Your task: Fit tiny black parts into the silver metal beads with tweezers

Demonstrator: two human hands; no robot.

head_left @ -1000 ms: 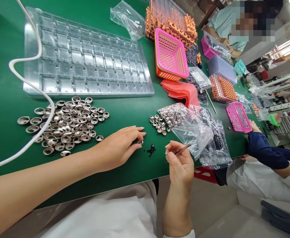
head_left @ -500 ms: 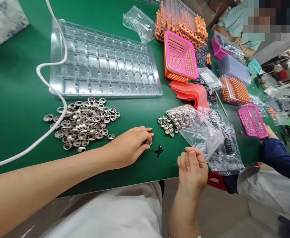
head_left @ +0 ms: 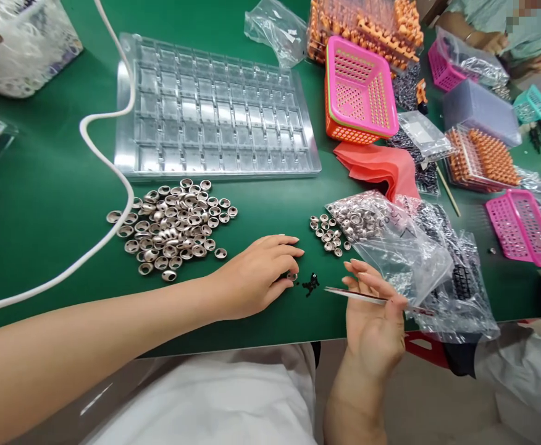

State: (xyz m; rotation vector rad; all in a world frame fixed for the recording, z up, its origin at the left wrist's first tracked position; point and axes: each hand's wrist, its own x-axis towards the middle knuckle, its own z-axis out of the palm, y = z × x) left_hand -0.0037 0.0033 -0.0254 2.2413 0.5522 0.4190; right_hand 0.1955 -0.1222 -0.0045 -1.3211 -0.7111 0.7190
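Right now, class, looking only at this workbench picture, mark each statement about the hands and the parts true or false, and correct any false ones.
1. The right hand holds tweezers. True.
2. The left hand rests inside the pink basket. False: it rests on the green table, fingertips on a small metal ring.
3. The clear tray lies beyond the pile of metal cups. True.
4. The white cable is coiled in the right hand. False: it lies across the table.

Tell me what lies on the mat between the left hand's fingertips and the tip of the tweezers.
In the head view, a small cluster of tiny black parts lies on the green mat between the left hand and the tweezers in the right hand.
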